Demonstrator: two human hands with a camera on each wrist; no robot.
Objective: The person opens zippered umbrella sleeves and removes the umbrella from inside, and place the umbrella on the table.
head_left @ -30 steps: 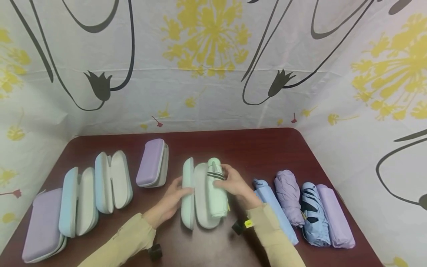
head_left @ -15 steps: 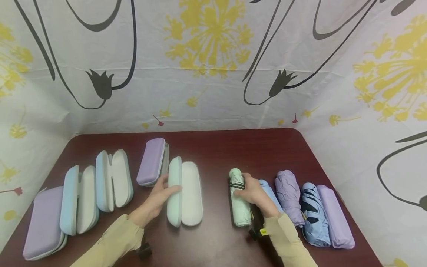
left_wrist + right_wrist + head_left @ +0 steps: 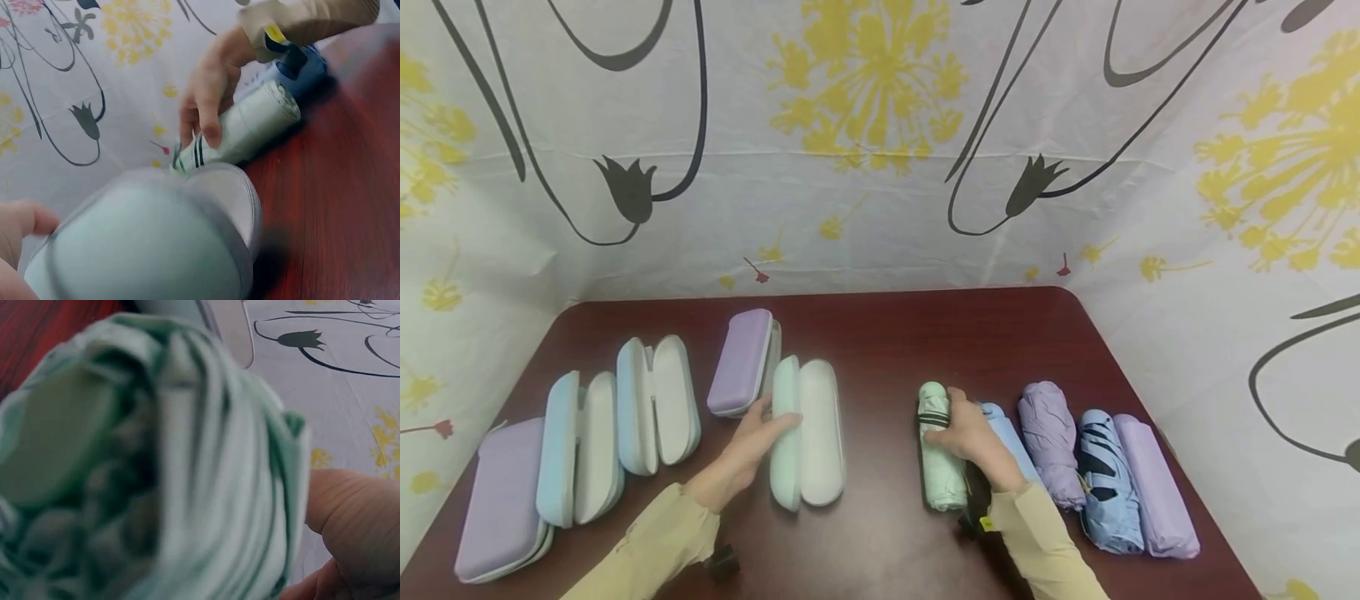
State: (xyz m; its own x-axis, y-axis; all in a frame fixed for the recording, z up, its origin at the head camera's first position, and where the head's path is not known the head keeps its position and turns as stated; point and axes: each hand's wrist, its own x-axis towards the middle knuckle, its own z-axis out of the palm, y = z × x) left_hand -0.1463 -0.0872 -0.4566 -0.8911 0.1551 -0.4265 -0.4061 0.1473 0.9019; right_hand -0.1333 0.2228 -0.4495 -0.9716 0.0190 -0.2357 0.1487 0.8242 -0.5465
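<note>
In the head view my left hand [image 3: 748,446] grips the lid side of a mint-green umbrella case [image 3: 786,467], thumb over the lid's edge. The case lies open, its pale inside [image 3: 822,433] bare. My right hand [image 3: 973,437] grips a folded mint-green umbrella [image 3: 942,467] with dark bands near its rounded top, over the table right of the case. In the left wrist view the case's rounded end [image 3: 144,244] fills the foreground, the umbrella [image 3: 256,122] beyond it. The umbrella's gathered cloth end [image 3: 231,469] fills most of the right wrist view.
Left on the dark red table [image 3: 880,333] lie a purple case [image 3: 501,500], two open light-blue cases [image 3: 557,450] and another purple case [image 3: 741,362]. Right of my right hand lie folded umbrellas: blue [image 3: 1009,437], purple [image 3: 1048,442], blue with black stripes [image 3: 1108,483] and lilac [image 3: 1153,487].
My right hand has lifted the mint-green umbrella out of the case and carried it right. My left hand has shifted the case left, beside the purple one.
</note>
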